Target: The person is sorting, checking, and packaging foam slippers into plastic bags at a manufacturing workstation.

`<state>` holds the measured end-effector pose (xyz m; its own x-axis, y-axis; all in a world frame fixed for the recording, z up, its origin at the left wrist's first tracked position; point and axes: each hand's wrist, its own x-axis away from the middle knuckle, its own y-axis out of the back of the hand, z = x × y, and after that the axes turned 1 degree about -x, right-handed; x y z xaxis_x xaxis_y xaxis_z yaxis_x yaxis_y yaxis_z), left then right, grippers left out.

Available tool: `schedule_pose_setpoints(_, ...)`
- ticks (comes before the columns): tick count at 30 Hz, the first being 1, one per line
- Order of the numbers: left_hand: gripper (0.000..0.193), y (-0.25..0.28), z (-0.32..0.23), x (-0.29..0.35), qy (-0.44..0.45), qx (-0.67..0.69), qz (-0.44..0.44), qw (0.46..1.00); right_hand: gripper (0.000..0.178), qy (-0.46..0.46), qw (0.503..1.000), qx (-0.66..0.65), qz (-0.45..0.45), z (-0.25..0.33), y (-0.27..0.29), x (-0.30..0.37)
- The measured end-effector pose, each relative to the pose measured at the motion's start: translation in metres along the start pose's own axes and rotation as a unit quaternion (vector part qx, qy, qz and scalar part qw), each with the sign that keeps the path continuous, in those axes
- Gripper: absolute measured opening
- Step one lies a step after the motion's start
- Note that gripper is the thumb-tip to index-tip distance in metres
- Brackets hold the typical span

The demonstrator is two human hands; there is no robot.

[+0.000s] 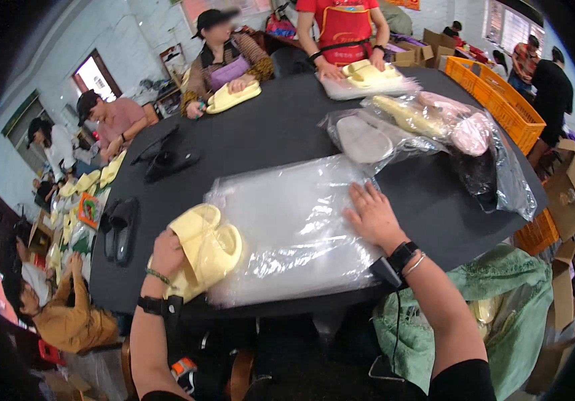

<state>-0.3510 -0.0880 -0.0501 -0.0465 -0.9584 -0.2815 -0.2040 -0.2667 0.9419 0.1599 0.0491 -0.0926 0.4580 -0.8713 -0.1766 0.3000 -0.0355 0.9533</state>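
My left hand [168,254] is closed around a pair of pale yellow slippers [212,256] at the left edge of a stack of clear plastic bags [294,217]. The two slippers sit close together and partly overlap the bags. My fingertips on that side are hidden by the slippers. On the stack's right edge my right hand [373,215] lies with its fingers stretched out, pressing on the shiny film. The bags lie flat on the dark table [254,144] in front of me.
Black slippers [122,230] lie at the left. Bagged slippers [368,140] crowd the table's right side. Across from me, one person handles a yellow slipper [233,97]; another rests hands by yellow slippers [371,73] on bags. A green sack [448,301] stands at lower right, orange crates [501,100] beyond.
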Motion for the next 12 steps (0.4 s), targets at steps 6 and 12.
schedule_pose_setpoints(6, 0.01, 0.082, 0.03, 0.006, 0.048, -0.11, -0.185, 0.975, 0.071, -0.015, 0.997, -0.056, 0.041, -0.014, 0.003, -0.008)
schedule_pose_setpoints(12, 0.028, 0.148, -0.05, -0.004, 0.046, -0.131, -0.221, 0.965, 0.078, -0.017, 0.998, -0.057, 0.016, 0.015, 0.021, -0.026)
